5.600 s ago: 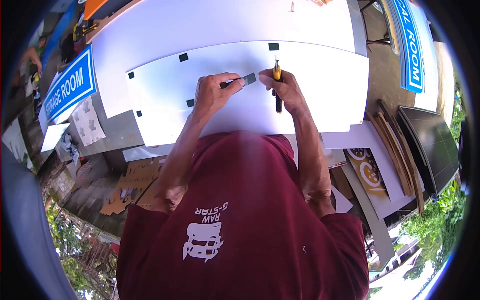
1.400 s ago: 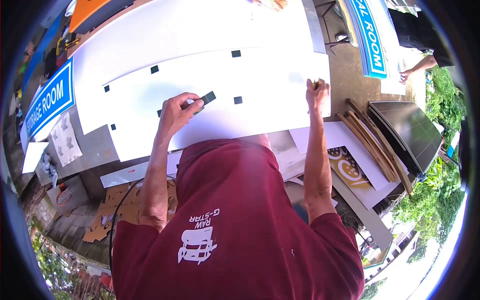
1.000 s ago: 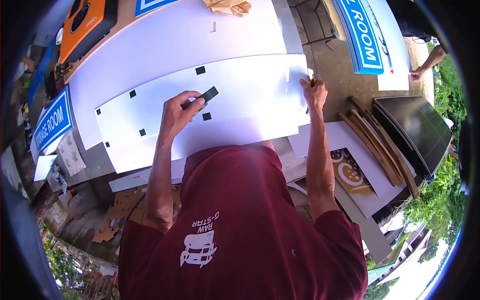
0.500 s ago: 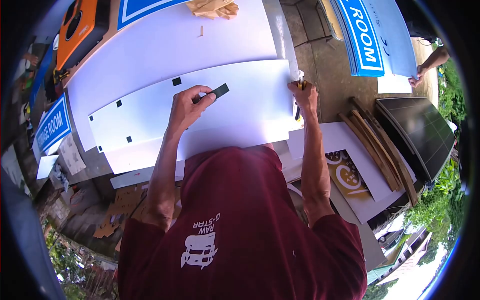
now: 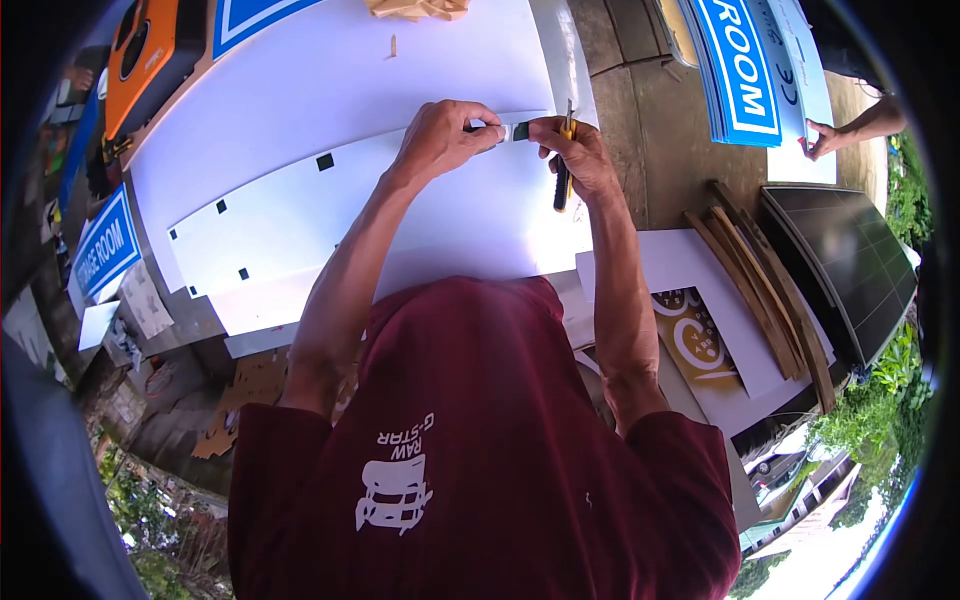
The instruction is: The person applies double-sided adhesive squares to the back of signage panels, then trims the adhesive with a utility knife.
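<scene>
My left hand point(image 5: 450, 138) is closed, pinching a dark strip that looks like foam tape, mostly hidden by the fingers. A small dark square piece point(image 5: 520, 131) sits at the fingertips of my right hand point(image 5: 580, 150), close beside the strip; a pale bit shows between them. My right hand also grips a yellow-and-black utility knife point(image 5: 562, 190), its blade end pointing away from me. Both hands are above a long white panel point(image 5: 400, 215). Several dark squares, such as one dark square point(image 5: 325, 161), are on the panel's left part.
Beyond lie a larger white sheet point(image 5: 330, 80), crumpled brown paper point(image 5: 415, 8) and an orange machine point(image 5: 150, 70). At right are stacked blue signs point(image 5: 740, 75), wooden strips point(image 5: 765, 290) and a dark gridded panel point(image 5: 845, 260). Another person's hand point(image 5: 825, 138) touches the sign stack.
My left hand has moved right and away from me with the dark strip. My right hand has come left from the panel's edge with the knife, so the hands now nearly meet.
</scene>
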Action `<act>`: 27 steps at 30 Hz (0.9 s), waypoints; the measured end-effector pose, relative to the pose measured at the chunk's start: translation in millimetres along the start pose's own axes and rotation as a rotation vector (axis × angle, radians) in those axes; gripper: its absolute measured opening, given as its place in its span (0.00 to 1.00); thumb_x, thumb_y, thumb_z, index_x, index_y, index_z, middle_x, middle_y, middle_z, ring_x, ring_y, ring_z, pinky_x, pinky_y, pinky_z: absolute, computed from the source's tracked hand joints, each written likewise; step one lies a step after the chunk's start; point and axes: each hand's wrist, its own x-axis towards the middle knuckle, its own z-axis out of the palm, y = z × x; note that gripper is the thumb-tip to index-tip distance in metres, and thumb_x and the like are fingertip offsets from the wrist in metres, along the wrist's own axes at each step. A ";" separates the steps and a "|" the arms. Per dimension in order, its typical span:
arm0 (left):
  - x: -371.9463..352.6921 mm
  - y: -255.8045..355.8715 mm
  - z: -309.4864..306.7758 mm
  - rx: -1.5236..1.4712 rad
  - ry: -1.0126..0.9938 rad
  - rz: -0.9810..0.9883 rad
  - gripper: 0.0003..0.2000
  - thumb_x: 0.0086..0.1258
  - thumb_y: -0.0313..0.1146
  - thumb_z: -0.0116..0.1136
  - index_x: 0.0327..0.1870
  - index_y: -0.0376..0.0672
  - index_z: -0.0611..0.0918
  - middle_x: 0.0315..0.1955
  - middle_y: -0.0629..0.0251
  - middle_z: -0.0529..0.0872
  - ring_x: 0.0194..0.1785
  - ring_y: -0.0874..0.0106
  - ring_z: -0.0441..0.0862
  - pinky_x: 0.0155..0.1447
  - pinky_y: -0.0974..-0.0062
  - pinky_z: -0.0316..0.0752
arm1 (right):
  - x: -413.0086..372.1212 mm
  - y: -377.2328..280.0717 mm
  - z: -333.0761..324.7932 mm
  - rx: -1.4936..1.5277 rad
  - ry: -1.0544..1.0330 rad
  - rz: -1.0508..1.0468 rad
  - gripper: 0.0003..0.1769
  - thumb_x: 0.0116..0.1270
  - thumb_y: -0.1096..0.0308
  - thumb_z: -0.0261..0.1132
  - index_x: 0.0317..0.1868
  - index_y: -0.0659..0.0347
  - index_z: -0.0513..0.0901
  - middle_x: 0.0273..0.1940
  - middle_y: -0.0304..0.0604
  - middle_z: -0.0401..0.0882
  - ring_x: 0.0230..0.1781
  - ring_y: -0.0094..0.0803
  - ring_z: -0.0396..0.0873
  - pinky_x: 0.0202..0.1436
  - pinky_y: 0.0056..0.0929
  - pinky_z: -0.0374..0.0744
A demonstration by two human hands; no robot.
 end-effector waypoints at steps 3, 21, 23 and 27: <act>7.2 3.0 -2.1 0.030 -0.022 -0.038 0.14 0.65 0.45 0.68 0.42 0.45 0.91 0.24 0.60 0.89 0.29 0.69 0.86 0.38 0.69 0.80 | 9.2 2.7 -1.8 0.032 -0.017 -0.031 0.10 0.61 0.66 0.76 0.39 0.62 0.88 0.29 0.36 0.84 0.27 0.20 0.77 0.28 0.21 0.71; 52.0 18.7 17.5 0.665 -0.080 -0.297 0.08 0.64 0.40 0.64 0.36 0.49 0.92 0.26 0.65 0.90 0.36 0.63 0.89 0.44 0.62 0.82 | 29.9 12.9 6.2 -0.662 0.340 -0.110 0.17 0.57 0.54 0.78 0.36 0.60 0.90 0.25 0.44 0.86 0.25 0.33 0.84 0.38 0.34 0.82; 47.5 20.8 19.6 0.672 -0.072 -0.290 0.09 0.64 0.40 0.67 0.37 0.47 0.91 0.30 0.61 0.91 0.38 0.60 0.89 0.44 0.61 0.83 | 35.1 30.0 11.4 -0.741 0.413 -0.155 0.17 0.59 0.54 0.76 0.37 0.60 0.91 0.23 0.43 0.85 0.23 0.31 0.82 0.35 0.35 0.80; 46.3 24.2 24.2 0.707 -0.041 -0.262 0.10 0.65 0.39 0.66 0.36 0.43 0.90 0.31 0.57 0.91 0.38 0.58 0.90 0.43 0.62 0.83 | 37.7 42.5 18.0 -0.805 0.530 -0.222 0.16 0.59 0.54 0.75 0.36 0.60 0.90 0.24 0.45 0.85 0.24 0.38 0.83 0.37 0.39 0.81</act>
